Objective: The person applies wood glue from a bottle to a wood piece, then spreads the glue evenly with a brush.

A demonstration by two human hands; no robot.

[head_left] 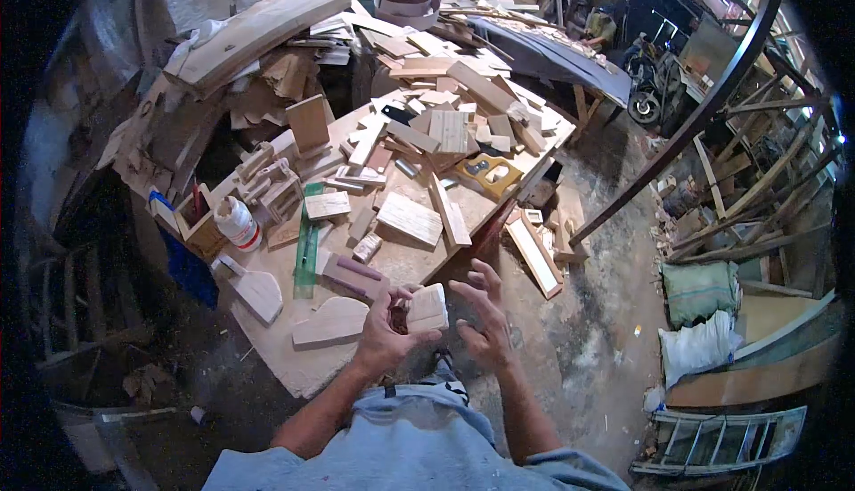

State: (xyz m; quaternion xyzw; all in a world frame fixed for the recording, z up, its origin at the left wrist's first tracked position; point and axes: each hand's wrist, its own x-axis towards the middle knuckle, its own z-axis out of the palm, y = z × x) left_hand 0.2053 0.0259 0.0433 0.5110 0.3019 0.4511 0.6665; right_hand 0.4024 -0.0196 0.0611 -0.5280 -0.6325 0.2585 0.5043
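Observation:
My left hand [392, 332] is closed around a small pale wooden block [427, 308], held up in front of my body near the workbench's front edge. To its right, my right hand [484, 317] is apart from the block, with its fingers spread and nothing in them. Just behind my left hand lies a board with a dark purplish strip [359, 270] on it. Two pale shaped wood pieces, one in front [329, 323] and one farther left [258, 295], lie flat on the workbench [294, 368].
A white bottle [238, 224], a green ruler [308, 246] and a yellow-handled saw [488, 175] lie among scattered wood offcuts. A framed piece [534, 255] stands right of the bench. Sacks [701, 293] are at the far right. Another person [599, 29] is in the background.

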